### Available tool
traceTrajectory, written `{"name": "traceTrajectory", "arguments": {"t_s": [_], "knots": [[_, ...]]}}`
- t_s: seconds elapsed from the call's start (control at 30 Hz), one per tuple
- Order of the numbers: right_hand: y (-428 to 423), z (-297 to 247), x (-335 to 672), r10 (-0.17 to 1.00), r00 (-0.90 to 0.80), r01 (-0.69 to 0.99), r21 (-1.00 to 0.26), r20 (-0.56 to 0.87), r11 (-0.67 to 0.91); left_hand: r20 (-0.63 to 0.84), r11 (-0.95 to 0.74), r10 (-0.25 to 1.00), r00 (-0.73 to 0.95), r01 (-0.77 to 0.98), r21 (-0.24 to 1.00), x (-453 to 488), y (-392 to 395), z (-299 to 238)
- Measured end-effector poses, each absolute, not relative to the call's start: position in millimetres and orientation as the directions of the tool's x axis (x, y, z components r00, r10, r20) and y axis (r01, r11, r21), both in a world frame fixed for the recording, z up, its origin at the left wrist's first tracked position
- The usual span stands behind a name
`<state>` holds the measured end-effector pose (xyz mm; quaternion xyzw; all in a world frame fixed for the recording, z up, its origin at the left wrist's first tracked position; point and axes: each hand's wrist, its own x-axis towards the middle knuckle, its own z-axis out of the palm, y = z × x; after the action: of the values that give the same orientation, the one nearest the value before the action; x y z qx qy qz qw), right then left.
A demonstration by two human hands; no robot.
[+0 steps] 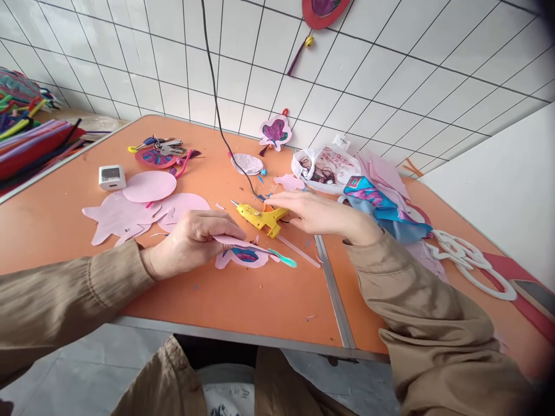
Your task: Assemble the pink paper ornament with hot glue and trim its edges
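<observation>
My left hand (195, 240) is closed on the edge of a thin pink felt-like piece (236, 241), held tilted above the table. Below and partly behind it lies a pink cutout with a blue and purple patterned centre (246, 256). A short teal strip (284, 259) shows at the right end of the held piece. My right hand (314, 211) reaches over the back of a yellow glue gun (262, 218) with its fingers stretched out; whether they touch it I cannot tell. A translucent glue stick (299, 251) lies just below the gun.
Pink cut shapes (121, 216) and a white charger (111, 177) lie at left, with keys (169, 147) behind. At right are a white plastic bag (325, 167), blue patterned fabric (381, 208) and white cord (472, 260). A black cable (213, 75) hangs down to the glue gun.
</observation>
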<state>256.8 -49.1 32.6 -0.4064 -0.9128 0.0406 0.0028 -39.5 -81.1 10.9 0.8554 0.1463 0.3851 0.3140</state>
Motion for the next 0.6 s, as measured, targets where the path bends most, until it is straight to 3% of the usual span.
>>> {"name": "traceTrajectory", "arguments": {"t_s": [0.27,0.37,0.47,0.6], "knots": [[-48.7,3.4,242.0,0.69,-0.721,0.685,0.219,0.069,0.694,0.492,-0.643,0.619,0.612,0.035,0.765,-37.3,-80.1,8.4],[-46.6,0.3,239.1,0.665,-0.741,0.666,0.23,0.093,0.71,0.433,-0.545,0.67,0.602,0.003,0.839,-36.5,-82.2,9.4],[-39.2,-0.3,243.1,0.666,-0.73,0.682,0.1,0.155,0.724,0.338,-0.401,0.73,0.594,-0.027,0.915,-36.3,-83.4,8.6],[-30.2,11.9,257.6,0.699,-0.608,0.638,-0.291,0.377,0.713,0.272,-0.315,0.752,0.601,-0.035,0.948,-36.6,-82.8,6.9]]}}
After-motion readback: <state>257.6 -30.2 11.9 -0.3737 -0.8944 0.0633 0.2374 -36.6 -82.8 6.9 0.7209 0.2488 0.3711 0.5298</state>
